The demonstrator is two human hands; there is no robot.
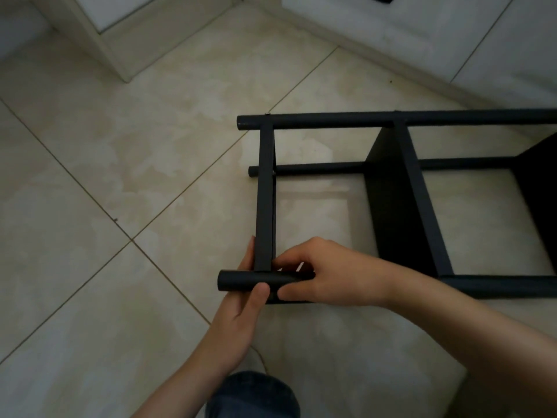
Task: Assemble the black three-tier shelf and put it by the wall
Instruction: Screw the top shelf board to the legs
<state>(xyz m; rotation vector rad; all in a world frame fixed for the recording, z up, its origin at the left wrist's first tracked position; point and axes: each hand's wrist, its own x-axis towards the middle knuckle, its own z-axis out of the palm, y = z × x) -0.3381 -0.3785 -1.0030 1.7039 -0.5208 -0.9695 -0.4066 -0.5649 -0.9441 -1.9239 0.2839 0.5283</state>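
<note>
Left hand (238, 309) and right hand (328, 273) are gripping the near pole (236, 280); shelf (394, 191) is looking nearly assembled, not sitting by the wall (422, 25) yet.

We find no readable text, label, brand, number or sign anywhere: none on the black tubular three-tier shelf (404, 188) lying on its side, and none on the beige glossy tiled floor (120, 176).
</note>
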